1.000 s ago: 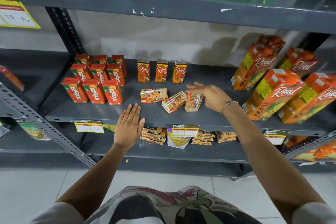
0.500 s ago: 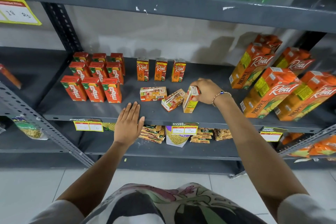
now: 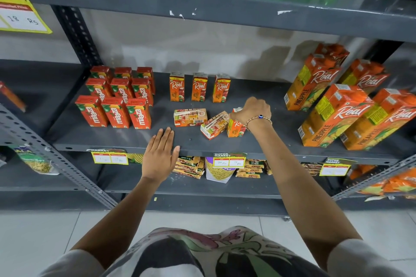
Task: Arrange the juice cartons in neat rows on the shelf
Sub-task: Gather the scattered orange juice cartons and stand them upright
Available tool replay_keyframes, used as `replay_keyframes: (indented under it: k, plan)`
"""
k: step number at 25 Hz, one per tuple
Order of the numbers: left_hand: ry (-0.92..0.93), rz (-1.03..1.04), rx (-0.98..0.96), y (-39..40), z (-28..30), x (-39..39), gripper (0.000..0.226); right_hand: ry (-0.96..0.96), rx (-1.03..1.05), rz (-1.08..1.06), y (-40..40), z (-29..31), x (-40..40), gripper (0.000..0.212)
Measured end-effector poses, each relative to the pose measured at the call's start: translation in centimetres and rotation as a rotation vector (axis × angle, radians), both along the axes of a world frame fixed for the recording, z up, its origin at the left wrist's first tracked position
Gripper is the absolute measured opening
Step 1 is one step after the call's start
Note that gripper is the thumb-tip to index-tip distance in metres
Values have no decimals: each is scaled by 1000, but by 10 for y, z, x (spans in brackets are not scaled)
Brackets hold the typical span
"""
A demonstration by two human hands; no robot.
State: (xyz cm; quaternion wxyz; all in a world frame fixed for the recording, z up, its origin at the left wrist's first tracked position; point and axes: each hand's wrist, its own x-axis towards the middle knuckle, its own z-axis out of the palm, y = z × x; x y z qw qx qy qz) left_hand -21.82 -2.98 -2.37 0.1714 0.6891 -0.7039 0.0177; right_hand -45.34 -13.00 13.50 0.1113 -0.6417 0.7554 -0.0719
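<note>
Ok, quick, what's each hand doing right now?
Left hand: open, flat on the shelf edge.
Right hand: closed on a small Real carton.

Both arms bare from approx mid-upper arm down, w/ short white sleeves [image 3: 360, 256] showing at the bottom corners, one per side. Left hand [image 3: 158, 157] bare: no ring, watch or band visible. Right hand [image 3: 251, 111] also bare, but the wrist has a thin beaded bracelet [image 3: 258, 119], gold-ish small beads w/ one round dark-blue bead, white dot at its centre, sitting on top of the wrist. Torso at bottom centre covered by a printed top [image 3: 202, 254]: cream/white base w/ big dark grey-black patches, pink-red flower shapes, green leaf bits. Fabric looks soft, slightly creased. Nails short, no polish that can be made out.
</note>
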Motion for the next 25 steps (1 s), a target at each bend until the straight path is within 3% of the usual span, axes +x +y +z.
replay_keyframes:
  k: [6, 8, 11, 13, 15, 19, 21, 23, 25]
  plan:
    - [1, -25, 9, -1, 2, 3, 63, 75, 98, 33, 6, 8, 0, 73]
    - [-9, -44, 8, -1, 3, 10, 65, 175, -13, 50, 10, 17, 2, 74]
    - [-14, -48, 20, 2, 5, 29, 66, 162, -287, 433, 8, 16, 25, 40]
    - [-36, -71, 26, 3, 5, 35, 67, 106, -113, 775, 8, 1, 48, 39]
    - [-30, -73, 33, 4, 6, 36, 65, 228, 94, 918, 8, -21, 61, 50]
    - [-8, -72, 42, 3, 4, 37, 64, 469, 150, 948, -4, -46, 58, 58]
    - [1, -74, 44, 2, 2, 38, 64, 501, 125, 955, -8, -50, 57, 59]
    - [8, -67, 43, 2, 2, 38, 63, 432, 44, 933, -9, -47, 58, 62]
    - [15, -65, 37, 1, 0, 38, 63, 194, -23, 820, -8, -36, 56, 70]
